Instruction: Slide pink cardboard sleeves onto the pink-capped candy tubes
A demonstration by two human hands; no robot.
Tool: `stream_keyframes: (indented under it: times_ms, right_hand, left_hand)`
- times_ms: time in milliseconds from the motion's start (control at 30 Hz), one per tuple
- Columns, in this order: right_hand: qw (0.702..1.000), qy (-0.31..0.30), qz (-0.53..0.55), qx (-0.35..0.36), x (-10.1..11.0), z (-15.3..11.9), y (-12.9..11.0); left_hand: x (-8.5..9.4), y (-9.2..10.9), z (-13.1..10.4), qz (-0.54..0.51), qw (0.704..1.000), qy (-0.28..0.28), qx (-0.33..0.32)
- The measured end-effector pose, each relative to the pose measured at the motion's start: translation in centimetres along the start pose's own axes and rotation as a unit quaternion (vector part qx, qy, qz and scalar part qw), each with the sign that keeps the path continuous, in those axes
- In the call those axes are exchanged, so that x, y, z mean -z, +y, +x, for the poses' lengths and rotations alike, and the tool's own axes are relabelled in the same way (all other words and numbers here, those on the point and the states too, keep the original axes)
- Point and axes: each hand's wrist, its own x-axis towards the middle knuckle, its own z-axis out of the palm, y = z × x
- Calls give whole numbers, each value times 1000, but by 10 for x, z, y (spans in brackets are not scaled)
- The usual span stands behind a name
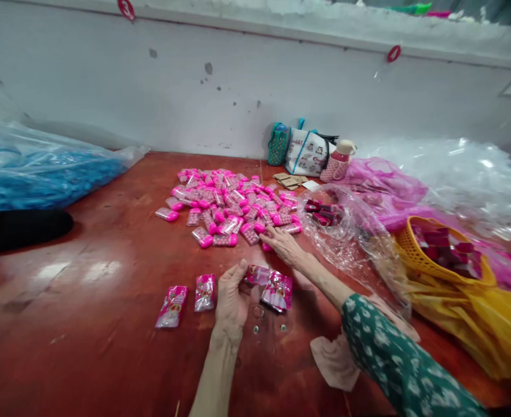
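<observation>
My left hand [233, 295] is closed, pinching a small pink printed packet [258, 274] between thumb and fingers. My right hand [284, 246] stretches to the near right edge of a heap of clear pink-capped bottles [225, 202] filled with small pink beads. Its fingers are spread over the outermost bottles; whether they touch one I cannot tell. Just right of the left hand lies a stack of pink printed packets [277, 291]. To its left, two filled-looking packets, one upright-lying packet [204, 292] and one tilted packet [171, 307], rest flat on the red table [108, 347].
A clear plastic bag [346, 231] with dark pink pieces lies right of the heap. Beyond it stands a yellow basket [418, 255] with more pieces. Against the wall are a printed bag [305, 152] and a bottle [340, 159]. A blue-filled plastic sack [42, 168] lies far left.
</observation>
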Motion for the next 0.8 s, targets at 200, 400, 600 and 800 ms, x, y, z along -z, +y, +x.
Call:
stream_keyframes:
  times_ms: [200,400,600,800]
  right_hand:
    - [993,-55,-87,47,-3,-7,25]
    - [994,-10,-105,25,11,-40,11]
    - [994,79,-69,-15,32,-79,-55]
    - [994,111,-14,-15,22,-100,-83]
  left_hand:
    - [0,6,3,-40,999,22,-6]
    - [0,5,2,-42,998,30,-20]
    - [0,2,-1,-22,997,44,-63]
    - [-4,-1,-5,0,998,39,-54]
